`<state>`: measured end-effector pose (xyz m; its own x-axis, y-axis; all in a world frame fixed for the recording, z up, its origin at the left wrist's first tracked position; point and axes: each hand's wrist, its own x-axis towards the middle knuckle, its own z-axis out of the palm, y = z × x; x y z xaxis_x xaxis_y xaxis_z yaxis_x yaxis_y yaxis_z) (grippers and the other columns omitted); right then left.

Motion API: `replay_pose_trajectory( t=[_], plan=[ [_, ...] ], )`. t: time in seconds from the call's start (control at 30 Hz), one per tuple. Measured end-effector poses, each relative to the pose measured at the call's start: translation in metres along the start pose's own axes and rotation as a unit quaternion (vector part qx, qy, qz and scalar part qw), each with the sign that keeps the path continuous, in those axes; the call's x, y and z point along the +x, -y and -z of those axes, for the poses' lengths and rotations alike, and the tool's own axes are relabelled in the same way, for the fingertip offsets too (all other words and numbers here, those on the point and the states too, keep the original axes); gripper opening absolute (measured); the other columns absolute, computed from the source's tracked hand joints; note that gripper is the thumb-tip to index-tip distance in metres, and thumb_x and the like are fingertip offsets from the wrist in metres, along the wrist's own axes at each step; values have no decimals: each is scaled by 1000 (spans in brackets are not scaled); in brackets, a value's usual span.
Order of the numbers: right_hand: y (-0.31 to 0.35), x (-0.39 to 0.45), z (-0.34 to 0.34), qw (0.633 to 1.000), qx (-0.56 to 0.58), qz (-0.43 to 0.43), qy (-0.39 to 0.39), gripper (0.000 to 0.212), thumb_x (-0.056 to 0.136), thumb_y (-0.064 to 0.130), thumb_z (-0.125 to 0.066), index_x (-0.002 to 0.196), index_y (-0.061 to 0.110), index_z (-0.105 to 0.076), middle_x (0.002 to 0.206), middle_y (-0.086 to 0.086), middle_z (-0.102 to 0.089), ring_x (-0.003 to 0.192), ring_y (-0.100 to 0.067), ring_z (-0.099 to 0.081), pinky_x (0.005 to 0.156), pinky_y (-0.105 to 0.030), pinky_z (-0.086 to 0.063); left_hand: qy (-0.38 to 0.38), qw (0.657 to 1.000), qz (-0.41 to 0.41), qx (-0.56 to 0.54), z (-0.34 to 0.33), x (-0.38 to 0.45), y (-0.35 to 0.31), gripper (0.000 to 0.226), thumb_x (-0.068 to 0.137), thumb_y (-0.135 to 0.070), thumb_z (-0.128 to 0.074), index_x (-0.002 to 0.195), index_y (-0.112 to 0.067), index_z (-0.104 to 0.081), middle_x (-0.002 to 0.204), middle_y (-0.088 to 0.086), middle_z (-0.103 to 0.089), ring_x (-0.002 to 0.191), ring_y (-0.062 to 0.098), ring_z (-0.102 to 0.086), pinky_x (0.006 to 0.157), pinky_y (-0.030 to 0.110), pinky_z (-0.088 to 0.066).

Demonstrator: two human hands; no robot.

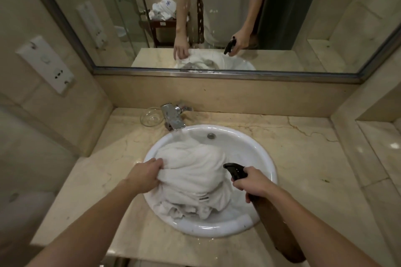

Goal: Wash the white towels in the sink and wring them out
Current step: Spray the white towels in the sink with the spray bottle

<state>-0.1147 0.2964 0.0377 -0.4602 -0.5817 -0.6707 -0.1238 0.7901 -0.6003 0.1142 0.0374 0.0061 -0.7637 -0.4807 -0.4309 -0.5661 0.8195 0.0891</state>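
- Marble counter (303,158) surrounds our round white sink (256,149), with a mirror (217,17) on the wall behind.
- White towels (193,171) lie heaped in the sink, filling its left side.
- Our left hand (145,174) grips a bunched fold at the heap's left edge.
- Our right hand (251,184) is wrapped around a dark spray bottle (275,223) (nozzle pointing at the towels).
- Behind the sink stand a chrome tap (173,117) and a glass dish (150,117).
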Motion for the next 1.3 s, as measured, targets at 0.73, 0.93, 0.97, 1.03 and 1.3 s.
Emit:
replay_pose_trajectory(
  t=[0.73,0.93,0.97,1.03,1.3],
  plan=[
    [39,23,23,996,29,77,40,27,67,14,-60,91,9,-70,103,-17,-69,57,-32,-67,57,-40,-58,-54,826,296,-477,-34,54,-134,57,65,-58,-81,93,-20,-49,87,-1,-58,87,24,-57,76,32,-46],
    [43,17,26,997,25,66,14,22,69,10,-60,88,12,-70,103,-16,-70,51,-28,-64,55,-38,-57,-113,807,279,-507,-15,64,-157,32,76,-29,-77,68,-18,-48,70,0,-56,74,24,-55,75,33,-48],
    [42,16,27,998,25,61,20,23,68,10,-60,88,12,-70,104,-16,-69,52,-28,-64,55,-38,-57,-117,796,283,-521,-17,62,-148,36,72,-31,-81,86,-17,-52,89,4,-61,84,24,-58,83,36,-50],
    [41,13,26,998,13,51,42,25,68,10,-60,91,10,-70,107,-17,-68,55,-29,-63,57,-39,-58,-74,782,316,-532,-24,54,-125,94,58,-49,-90,132,-18,-41,131,12,-47,114,31,-56,98,39,-47],
    [59,15,-13,994,-69,56,65,20,68,20,-59,87,24,-64,85,-3,-66,53,-27,-68,62,-42,-59,93,907,269,-312,-63,45,-84,143,39,-109,-35,152,-20,-32,157,11,-31,145,37,-21,118,52,-13]
  ],
)
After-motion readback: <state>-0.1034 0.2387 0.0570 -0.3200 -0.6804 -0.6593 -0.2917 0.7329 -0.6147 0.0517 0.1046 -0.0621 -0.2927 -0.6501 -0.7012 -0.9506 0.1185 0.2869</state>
